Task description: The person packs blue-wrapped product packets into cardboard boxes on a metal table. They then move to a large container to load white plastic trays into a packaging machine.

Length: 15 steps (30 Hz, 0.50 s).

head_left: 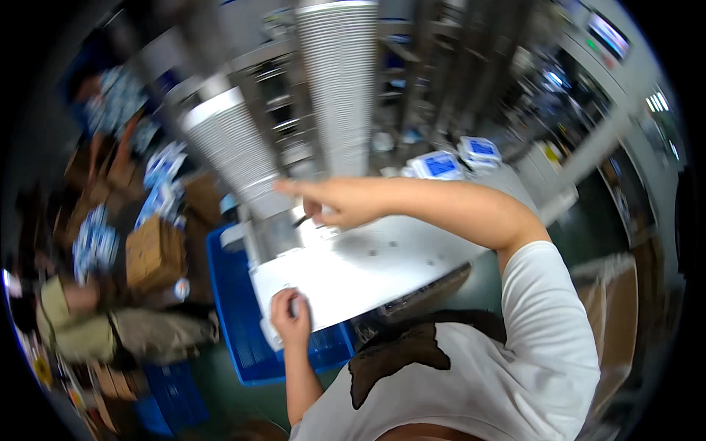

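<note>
My right hand [338, 203] reaches across the white work table [353, 272], its index finger stretched toward the lower end of a leaning stack of white plastic pieces [234, 147]. Its other fingers bend downward, slightly blurred, and a small dark part shows just below them. By the table's near left edge, my left hand [291, 314] is curled; whatever it may hold is hidden in the fingers. A taller stack of thin white pieces [338, 88] rises between metal posts beyond my right hand.
White packs with blue labels [441, 166] lie at the table's far right. A blue crate [239, 338] stands under its left end. Over on the left are a cardboard box [154, 253], blue-and-white packages [95, 239] and a person in olive clothing [147, 334]. Machine frames fill the far side.
</note>
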Available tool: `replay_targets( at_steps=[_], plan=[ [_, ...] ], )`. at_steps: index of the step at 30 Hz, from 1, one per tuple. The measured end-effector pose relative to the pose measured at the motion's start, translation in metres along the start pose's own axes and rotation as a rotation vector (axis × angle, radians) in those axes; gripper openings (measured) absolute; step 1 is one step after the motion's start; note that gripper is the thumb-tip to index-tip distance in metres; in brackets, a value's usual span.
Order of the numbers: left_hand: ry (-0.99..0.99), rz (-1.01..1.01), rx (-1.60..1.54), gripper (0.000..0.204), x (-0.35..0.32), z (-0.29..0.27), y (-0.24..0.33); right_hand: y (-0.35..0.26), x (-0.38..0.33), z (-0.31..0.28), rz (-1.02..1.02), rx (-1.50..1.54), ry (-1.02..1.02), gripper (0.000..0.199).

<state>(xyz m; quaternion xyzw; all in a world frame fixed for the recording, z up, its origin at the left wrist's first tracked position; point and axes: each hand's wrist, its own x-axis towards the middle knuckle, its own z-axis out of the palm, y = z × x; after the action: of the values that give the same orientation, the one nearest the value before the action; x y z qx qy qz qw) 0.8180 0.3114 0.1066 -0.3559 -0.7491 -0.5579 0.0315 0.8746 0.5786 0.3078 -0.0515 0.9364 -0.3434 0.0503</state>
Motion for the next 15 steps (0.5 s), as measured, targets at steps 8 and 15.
replay_targets(
  at_steps=[8,15],
  plan=[
    [-0.071,0.574,-0.051,0.009,0.018,0.107,0.164,0.080,-0.463,0.025,0.689,-0.148,0.729,0.054],
    [-0.697,1.366,-0.732,0.029,-0.024,0.277,0.480,0.029,-0.880,0.156,1.377,-0.196,1.416,0.046]
  ],
)
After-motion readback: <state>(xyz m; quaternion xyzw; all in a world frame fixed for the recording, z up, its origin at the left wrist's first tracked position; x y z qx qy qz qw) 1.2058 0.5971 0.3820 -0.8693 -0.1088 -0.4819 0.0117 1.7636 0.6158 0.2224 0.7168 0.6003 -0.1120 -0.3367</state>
